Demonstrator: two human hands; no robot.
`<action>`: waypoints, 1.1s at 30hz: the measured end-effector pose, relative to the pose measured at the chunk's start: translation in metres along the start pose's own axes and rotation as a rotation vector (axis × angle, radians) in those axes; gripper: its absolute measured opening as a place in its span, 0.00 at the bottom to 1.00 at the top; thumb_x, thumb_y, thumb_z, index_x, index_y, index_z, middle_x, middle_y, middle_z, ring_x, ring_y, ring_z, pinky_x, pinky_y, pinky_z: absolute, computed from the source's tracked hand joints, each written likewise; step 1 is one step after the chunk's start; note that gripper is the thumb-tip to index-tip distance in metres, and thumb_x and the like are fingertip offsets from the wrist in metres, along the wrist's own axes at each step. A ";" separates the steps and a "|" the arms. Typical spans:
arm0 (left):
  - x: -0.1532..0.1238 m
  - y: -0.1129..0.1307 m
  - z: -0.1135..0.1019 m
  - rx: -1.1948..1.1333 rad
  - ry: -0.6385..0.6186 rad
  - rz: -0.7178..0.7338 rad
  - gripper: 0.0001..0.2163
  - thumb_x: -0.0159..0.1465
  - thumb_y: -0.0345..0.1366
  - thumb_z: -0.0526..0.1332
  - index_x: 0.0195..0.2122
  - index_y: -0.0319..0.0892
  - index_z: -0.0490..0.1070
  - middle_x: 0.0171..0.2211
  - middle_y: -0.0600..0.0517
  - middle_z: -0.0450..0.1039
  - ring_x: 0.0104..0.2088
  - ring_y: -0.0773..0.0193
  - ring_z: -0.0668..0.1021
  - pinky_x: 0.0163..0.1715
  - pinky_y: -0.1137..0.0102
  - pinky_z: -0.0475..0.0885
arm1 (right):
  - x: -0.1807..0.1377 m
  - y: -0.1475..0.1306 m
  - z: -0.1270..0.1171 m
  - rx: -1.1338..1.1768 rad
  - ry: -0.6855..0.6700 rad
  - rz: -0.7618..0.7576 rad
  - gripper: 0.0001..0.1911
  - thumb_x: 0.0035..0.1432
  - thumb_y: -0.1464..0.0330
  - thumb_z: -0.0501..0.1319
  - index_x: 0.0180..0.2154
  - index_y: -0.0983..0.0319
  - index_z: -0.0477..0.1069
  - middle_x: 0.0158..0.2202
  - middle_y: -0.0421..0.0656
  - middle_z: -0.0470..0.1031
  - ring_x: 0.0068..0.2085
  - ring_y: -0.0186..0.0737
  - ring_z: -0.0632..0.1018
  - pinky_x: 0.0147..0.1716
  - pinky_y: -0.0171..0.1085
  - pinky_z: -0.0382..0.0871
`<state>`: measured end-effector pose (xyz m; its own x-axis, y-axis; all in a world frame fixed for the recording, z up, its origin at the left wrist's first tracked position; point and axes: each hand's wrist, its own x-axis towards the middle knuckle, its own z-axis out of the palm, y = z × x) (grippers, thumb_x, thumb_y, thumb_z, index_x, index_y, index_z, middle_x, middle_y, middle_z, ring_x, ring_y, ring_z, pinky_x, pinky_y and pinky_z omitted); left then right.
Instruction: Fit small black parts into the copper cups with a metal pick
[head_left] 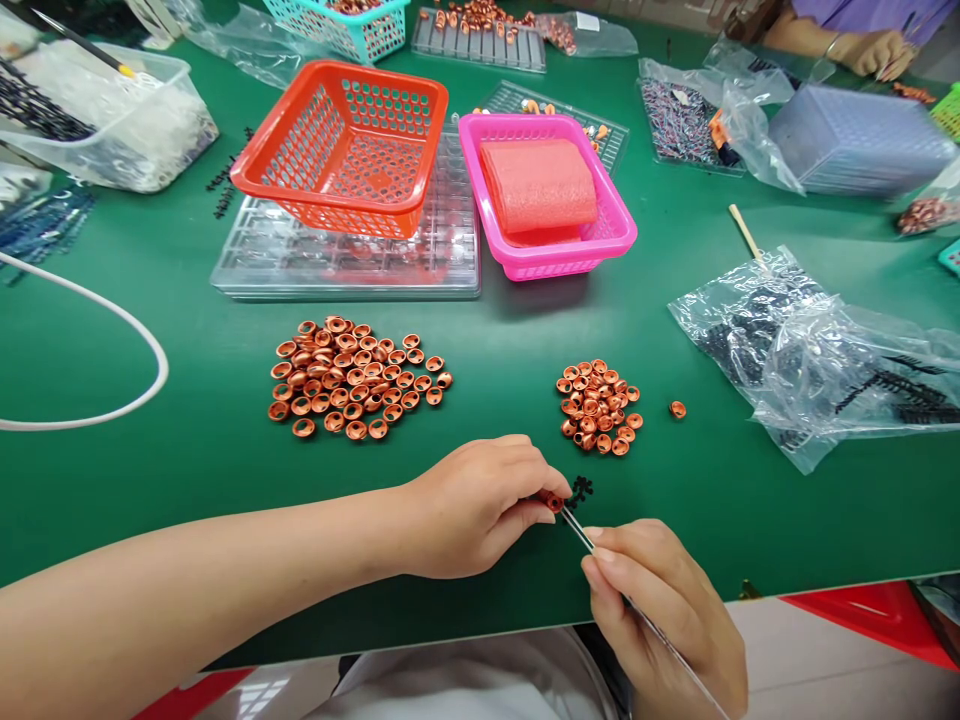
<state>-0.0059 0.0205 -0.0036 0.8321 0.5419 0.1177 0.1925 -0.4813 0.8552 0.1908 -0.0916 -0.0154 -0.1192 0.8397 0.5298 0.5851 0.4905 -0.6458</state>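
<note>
Between the thumb and forefinger of my left hand (487, 505) is a small copper-coloured ring-like part (554, 502). My right hand (667, 610) pinches a pair of metal tweezers (581, 532), whose tips reach the copper part. Just beyond the tips lies a small black branched piece (582, 489) on the green table. Farther off sits a small pile of copper parts (598, 405), with a single copper part (678, 410) apart to its right. A larger pile of the same parts (352, 375) spreads out beyond my left forearm.
An orange basket (337, 190) rests on stacked clear trays (345, 270). Beside it stands a pink basket (559, 260) holding folded pink foam (538, 185). Plastic bags of black pieces (817, 350) lie right; a white cable (154, 350) loops left. Another person's hand (877, 52) shows far right.
</note>
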 end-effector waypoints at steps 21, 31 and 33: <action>0.001 0.000 0.002 -0.002 0.007 -0.003 0.07 0.65 0.27 0.55 0.42 0.37 0.70 0.34 0.48 0.75 0.34 0.62 0.72 0.36 0.68 0.68 | 0.001 0.002 -0.001 -0.006 -0.059 -0.065 0.20 0.52 0.85 0.63 0.47 0.68 0.69 0.44 0.49 0.74 0.41 0.41 0.76 0.37 0.42 0.73; -0.001 0.002 0.005 0.007 0.025 -0.024 0.06 0.64 0.25 0.53 0.39 0.36 0.68 0.32 0.47 0.75 0.33 0.62 0.71 0.35 0.68 0.68 | -0.006 -0.002 0.003 -0.060 -0.018 -0.065 0.20 0.55 0.81 0.63 0.49 0.65 0.70 0.45 0.47 0.75 0.42 0.41 0.77 0.38 0.42 0.77; -0.001 0.003 0.006 0.004 0.039 -0.031 0.06 0.64 0.25 0.53 0.39 0.36 0.68 0.32 0.47 0.74 0.33 0.62 0.71 0.34 0.68 0.67 | -0.005 -0.001 0.002 -0.069 -0.026 -0.082 0.19 0.54 0.82 0.64 0.49 0.66 0.71 0.45 0.47 0.75 0.42 0.41 0.77 0.39 0.42 0.77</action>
<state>-0.0030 0.0143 -0.0043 0.8052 0.5826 0.1111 0.2196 -0.4668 0.8567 0.1889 -0.0958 -0.0182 -0.1894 0.8033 0.5646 0.6261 0.5417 -0.5608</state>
